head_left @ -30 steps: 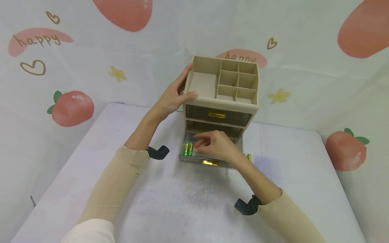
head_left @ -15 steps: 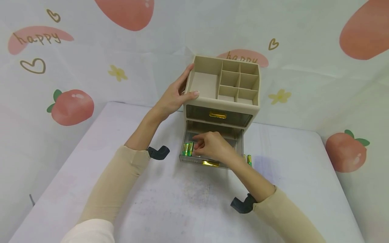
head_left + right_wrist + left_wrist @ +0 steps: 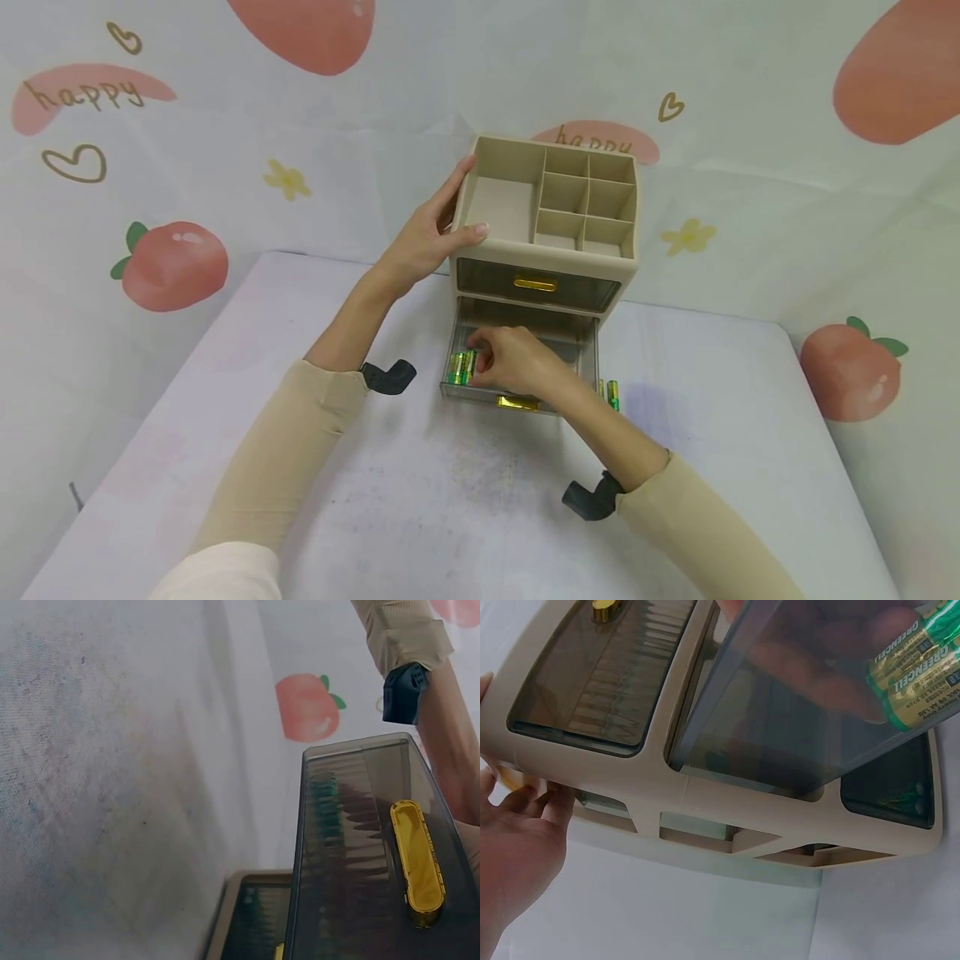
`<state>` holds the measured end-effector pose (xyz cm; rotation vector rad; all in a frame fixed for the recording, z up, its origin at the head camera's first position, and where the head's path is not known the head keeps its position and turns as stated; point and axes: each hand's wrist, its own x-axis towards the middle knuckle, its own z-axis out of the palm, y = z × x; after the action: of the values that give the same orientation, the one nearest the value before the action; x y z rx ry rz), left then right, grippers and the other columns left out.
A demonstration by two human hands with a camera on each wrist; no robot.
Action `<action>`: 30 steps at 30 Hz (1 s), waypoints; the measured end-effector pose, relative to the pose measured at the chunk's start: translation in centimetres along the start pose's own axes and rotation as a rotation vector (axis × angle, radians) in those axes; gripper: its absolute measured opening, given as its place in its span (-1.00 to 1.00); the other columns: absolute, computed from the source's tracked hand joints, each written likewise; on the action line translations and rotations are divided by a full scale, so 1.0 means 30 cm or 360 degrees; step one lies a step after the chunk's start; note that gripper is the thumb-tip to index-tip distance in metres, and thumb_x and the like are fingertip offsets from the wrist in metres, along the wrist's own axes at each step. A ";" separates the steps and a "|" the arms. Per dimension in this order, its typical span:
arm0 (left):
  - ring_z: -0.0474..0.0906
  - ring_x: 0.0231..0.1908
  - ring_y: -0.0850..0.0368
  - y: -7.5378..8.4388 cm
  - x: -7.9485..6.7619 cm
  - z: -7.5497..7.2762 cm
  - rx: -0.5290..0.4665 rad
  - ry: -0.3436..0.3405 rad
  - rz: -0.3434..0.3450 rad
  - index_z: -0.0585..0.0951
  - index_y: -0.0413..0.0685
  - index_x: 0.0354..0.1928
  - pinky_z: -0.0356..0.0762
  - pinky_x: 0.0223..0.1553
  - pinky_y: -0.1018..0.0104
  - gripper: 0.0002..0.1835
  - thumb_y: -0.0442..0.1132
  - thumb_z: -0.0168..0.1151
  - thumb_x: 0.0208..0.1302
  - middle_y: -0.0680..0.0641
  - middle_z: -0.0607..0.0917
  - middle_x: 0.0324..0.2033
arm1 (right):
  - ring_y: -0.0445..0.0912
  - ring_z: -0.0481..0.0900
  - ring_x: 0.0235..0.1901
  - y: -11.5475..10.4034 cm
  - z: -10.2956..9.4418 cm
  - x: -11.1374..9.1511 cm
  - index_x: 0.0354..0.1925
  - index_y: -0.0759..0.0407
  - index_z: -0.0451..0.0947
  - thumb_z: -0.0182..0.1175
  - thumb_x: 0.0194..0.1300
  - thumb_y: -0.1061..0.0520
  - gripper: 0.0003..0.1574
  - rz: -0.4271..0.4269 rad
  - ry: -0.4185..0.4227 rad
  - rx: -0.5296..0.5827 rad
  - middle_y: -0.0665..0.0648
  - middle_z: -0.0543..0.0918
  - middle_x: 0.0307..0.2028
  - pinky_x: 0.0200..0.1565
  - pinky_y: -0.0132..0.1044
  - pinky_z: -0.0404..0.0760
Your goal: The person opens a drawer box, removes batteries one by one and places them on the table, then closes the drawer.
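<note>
A beige desktop organizer [image 3: 543, 254] stands on the table; its lower clear drawer [image 3: 588, 367] is pulled out. My left hand [image 3: 427, 237] grips the organizer's upper left corner, the thumb on the top rim and the fingers along the side. Inside the drawer, my right hand [image 3: 517, 358] has its fingers curled at the green and gold batteries [image 3: 459, 367], thumb and index about the nearest one. Seen through the drawer wall in the left wrist view, the fingers of the right hand [image 3: 802, 671] reach beside the batteries [image 3: 922, 682], marked GREENCELL.
More batteries [image 3: 613, 396] show just right of the drawer. Above the drawer is a shut one with a gold handle [image 3: 536, 283]. The organizer's top has several compartments [image 3: 566, 194]. A printed cloth backdrop [image 3: 390, 75] rises behind the white table [image 3: 420, 500].
My right hand has moved left in the drawer, its fingers closing from a loose spread to a curl at the batteries. The batteries right of the drawer show more. My left hand stays put.
</note>
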<state>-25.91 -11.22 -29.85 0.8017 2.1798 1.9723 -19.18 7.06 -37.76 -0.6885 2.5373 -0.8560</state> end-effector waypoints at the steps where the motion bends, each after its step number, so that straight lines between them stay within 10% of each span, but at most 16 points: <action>1: 0.05 0.47 0.00 0.000 0.000 0.000 0.0003 0.0002 0.0001 -0.09 0.09 0.60 0.14 0.39 0.07 -0.09 -0.31 0.20 0.36 0.06 -0.07 0.56 | -0.17 0.55 -0.45 -0.002 0.000 0.002 0.08 0.23 0.57 0.52 0.10 0.13 -0.41 0.0009 -0.0006 -0.0006 -0.04 0.62 -0.46 -0.28 -0.33 0.56; 30: 0.12 0.42 -0.10 0.008 -0.005 0.002 0.0020 -0.0016 -0.0010 -0.11 0.07 0.60 0.22 0.34 0.09 -0.09 -0.33 0.16 0.36 -0.12 -0.01 0.55 | -0.21 0.60 -0.48 0.003 -0.001 -0.015 0.06 0.21 0.57 0.52 0.09 0.11 -0.42 -0.0082 0.0148 0.0118 -0.07 0.66 -0.47 -0.34 -0.34 0.58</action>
<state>-25.68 -11.22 -29.67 0.8040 2.1885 1.9492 -18.86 7.37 -37.72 -0.7089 2.5647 -1.0163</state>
